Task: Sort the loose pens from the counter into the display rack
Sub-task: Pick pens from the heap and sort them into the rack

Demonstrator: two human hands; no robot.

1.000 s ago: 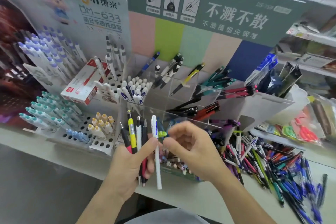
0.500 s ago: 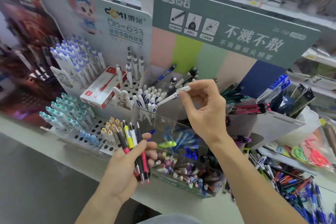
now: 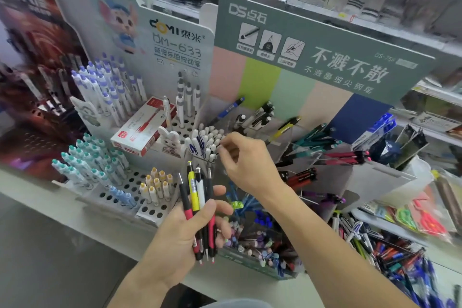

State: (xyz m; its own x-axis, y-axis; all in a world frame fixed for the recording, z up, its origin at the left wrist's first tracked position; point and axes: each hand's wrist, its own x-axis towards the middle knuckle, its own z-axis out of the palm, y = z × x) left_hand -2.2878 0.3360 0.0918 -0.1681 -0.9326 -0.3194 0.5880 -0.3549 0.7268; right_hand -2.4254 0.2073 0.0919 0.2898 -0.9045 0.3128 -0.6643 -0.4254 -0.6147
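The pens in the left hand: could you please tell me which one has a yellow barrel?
The yellow pen, second from the left in the bunch the left hand grips. Its neighbours are a black-and-pink pen and a white pen.

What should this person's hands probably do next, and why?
Probably draw the right hand back to pick another pen from the bunch of pens gripped by the left hand: its fingertips sit at the compartment of white pens, seemingly holding nothing.
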